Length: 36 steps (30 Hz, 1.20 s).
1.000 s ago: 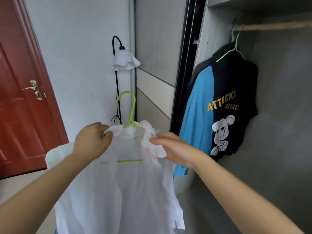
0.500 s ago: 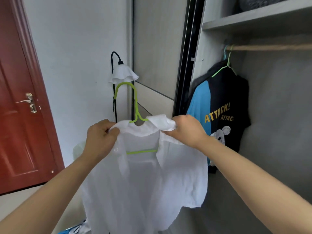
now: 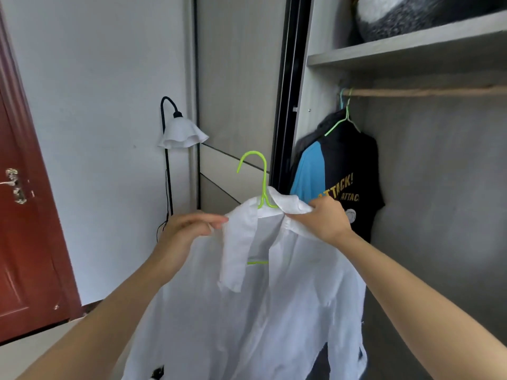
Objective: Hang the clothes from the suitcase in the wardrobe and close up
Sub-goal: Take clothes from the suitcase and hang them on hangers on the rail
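A white shirt [image 3: 263, 305] hangs on a lime green hanger [image 3: 262, 185] that I hold up in front of the open wardrobe. My right hand [image 3: 322, 218] grips the shirt's collar and right shoulder just beside the hook. My left hand [image 3: 189, 229] pinches the shirt's left shoulder edge. The wardrobe's wooden rail [image 3: 428, 91] runs across the upper right, above and to the right of the hook. A black and blue T-shirt [image 3: 340, 185] hangs from the rail on another green hanger, just behind my right hand. The suitcase is out of view.
The wardrobe's sliding door [image 3: 236, 86] with its dark frame stands left of the opening. A shelf [image 3: 411, 48] above the rail holds a grey bundle [image 3: 417, 12]. A black floor lamp with a white shade [image 3: 181, 133] stands by the wall; a red door [image 3: 19, 215] is at far left.
Both hands have carried the shirt and hanger to the right and up, closer to the wardrobe opening. My left hand has shifted from the collar out to the shoulder edge.
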### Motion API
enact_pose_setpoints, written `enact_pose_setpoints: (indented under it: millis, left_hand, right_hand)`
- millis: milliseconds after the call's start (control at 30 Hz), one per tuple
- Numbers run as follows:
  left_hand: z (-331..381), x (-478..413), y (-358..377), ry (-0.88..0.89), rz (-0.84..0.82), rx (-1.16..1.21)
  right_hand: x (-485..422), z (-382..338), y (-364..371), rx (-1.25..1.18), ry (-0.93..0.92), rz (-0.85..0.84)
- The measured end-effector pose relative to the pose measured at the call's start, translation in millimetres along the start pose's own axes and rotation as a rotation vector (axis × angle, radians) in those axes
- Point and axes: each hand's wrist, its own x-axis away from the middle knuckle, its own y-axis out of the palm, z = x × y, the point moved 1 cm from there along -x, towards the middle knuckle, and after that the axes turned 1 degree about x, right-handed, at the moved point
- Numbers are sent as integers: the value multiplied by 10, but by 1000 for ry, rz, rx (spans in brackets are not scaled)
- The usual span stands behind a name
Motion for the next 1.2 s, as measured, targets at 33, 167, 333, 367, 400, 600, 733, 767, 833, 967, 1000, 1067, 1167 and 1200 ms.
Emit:
enact_pose_setpoints:
  millis: [33,167,333,367,400,600,733,767,833,967,1000,1067,1167,1200]
  left_hand:
    - [-73,-64,-3,34,63,-90]
    - [-414,-309,192,-8,-41,-598]
    - [-680,-584,551,64,21,-404]
    - [-662,-624,650,117,-2,-383]
    - [-631,-666,775,139,-46,-346]
    - [-566,-975,1513,101,-248,-215]
    - [-588,-1236,2121,-85,-331,-791]
    - [-541,-1293,2252,-140,-392,-858]
    - [-444,-1413,2483,-176,-523,-724]
    - [-308,-1829,2785,-216,-594,-304]
    - [-281,-1953,2829,-217,-594,-264]
    - [-208,-2235,2903,-181,-560,-186]
    - [-6,-2616,2967,-154,-425,-31]
    - [60,-2730,2977,-152,-403,-2]
  right_hand:
    - [25,33,-28,-23,-4,5]
    - [159,149,-186,-71,12,-71]
    - [432,294,-654,-450,54,-548]
    - [449,322,-716,-505,82,-511]
    - [451,356,-784,-503,98,-454]
    - [398,328,-913,-88,78,-536]
    - [205,525,-1006,-130,242,-693]
    - [132,591,-1017,-129,273,-682]
    - [-30,694,-1054,-156,304,-537]
    - [-633,1011,-1287,-338,424,-76]
    - [-791,1080,-1329,-421,472,-1]
    - [-1101,1166,-1362,-610,543,92]
    - [-1536,1145,-1350,-831,479,215]
    - [-1686,1128,-1333,-878,444,243]
